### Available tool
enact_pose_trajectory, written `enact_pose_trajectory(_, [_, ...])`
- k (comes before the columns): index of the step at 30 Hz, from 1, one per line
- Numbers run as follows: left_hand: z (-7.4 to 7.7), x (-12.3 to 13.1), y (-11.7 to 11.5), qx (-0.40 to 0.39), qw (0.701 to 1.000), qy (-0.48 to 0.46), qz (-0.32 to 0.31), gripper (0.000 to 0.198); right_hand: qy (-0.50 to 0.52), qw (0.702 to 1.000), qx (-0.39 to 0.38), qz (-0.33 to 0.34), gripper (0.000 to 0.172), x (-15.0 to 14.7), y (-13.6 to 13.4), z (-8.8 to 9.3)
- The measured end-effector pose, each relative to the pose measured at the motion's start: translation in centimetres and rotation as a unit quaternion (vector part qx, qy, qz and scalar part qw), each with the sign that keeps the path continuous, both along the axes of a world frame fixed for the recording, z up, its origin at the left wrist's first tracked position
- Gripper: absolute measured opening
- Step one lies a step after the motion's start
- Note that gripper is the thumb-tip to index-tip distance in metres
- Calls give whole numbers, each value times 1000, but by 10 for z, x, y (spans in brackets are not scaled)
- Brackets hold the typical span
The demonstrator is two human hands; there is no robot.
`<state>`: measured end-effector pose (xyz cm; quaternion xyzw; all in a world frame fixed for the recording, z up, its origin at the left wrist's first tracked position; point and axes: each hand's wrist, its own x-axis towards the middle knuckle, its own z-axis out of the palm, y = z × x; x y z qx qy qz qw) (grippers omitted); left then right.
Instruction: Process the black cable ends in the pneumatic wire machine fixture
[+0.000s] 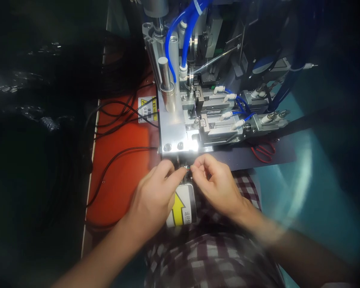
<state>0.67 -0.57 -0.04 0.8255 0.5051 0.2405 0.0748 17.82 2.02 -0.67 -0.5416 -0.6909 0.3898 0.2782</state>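
Observation:
My left hand [154, 192] and my right hand [216, 182] meet just below the front edge of a metal machine plate [172, 132]. Both pinch a tiny dark part [187, 168] between thumb and forefinger; the part looks like a small connector or wire end, too small to name. Under the hands stands a grey cylinder with a yellow arrow label [183, 208]. Thin black cables [120, 154] run across the orange surface [120, 180] to the left of my left hand.
The machine behind has blue air hoses [180, 32], a steel cylinder [165, 78], and pneumatic slides with white fittings [228, 116]. Red-handled scissors [264, 152] lie on a dark mat at the right. A yellow warning sticker [147, 109] sits on the orange surface. Checked fabric [210, 252] covers my lap.

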Motion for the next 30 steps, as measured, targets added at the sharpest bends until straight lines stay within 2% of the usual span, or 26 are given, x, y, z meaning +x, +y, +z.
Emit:
enact_pose_trajectory(4, [-1,-1,-1,-6,1000,0,3,31,-99,993,57,-8,14,-5,-2,4])
enact_pose_trajectory(7, [-1,-1,-1,-4,1000,1,4,30,-101,994,44,-17,14,-7,-1,6])
enact_pose_trajectory(10, [0,0,-1,0,1000,2,2,30,9,996,-79,-36,16,-5,3,6])
enact_pose_trajectory(13, [1,0,-1,0,1000,-2,-1,30,142,963,-224,-50,17,-3,5,3])
enact_pose_trajectory(15, [1,0,-1,-3,1000,-6,0,29,195,943,-262,-56,18,-2,5,2])
enact_pose_trajectory(21, [1,-1,0,-2,1000,-13,1,26,254,925,-273,-70,18,-3,4,-2])
enact_pose_trajectory(30, [1,-1,-1,-5,1000,-14,0,26,257,927,-263,-73,15,-4,5,-4])
